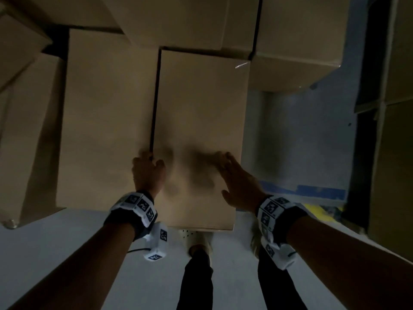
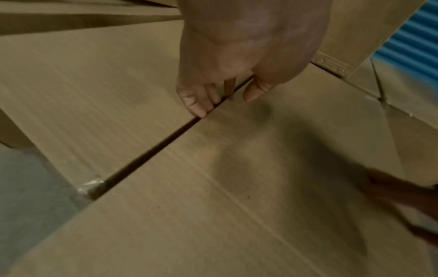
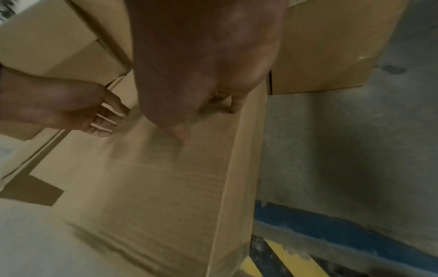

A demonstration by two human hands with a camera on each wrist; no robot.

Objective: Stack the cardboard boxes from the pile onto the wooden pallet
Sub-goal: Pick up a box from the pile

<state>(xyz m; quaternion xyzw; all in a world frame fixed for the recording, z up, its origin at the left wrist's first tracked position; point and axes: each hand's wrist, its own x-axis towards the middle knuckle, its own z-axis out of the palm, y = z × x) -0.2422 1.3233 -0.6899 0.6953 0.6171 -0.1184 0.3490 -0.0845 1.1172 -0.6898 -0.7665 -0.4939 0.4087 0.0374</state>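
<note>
At 9 o'clock from my hands the neighbouring box (image 1: 107, 117) is lying flat, its long edge running alongside the one I am working on, with only a narrow dark gap (image 2: 151, 155) between the 2. My left hand (image 1: 147, 173) is sitting right at that gap: in the left wrist view my fingers (image 2: 196, 105) are curling down into the slot while the thumb is staying on top of the middle box (image 1: 201, 130), so I am judging this to be a hook on its left edge, taken there because the tight gap leaves no room for a flat palm. The middle box is lying in the pile with its near end at 6 o'clock, by my shoe. My right hand (image 1: 239, 182) is lying on its top toward 3 o'clock, fingers straight and slightly spread, pressing and not gripping, probably to steady it. Further to 3 o'clock bare grey floor (image 1: 297, 142) is showing, with blue tape (image 1: 317, 193). No wooden pallet is appearing in any view.
</note>
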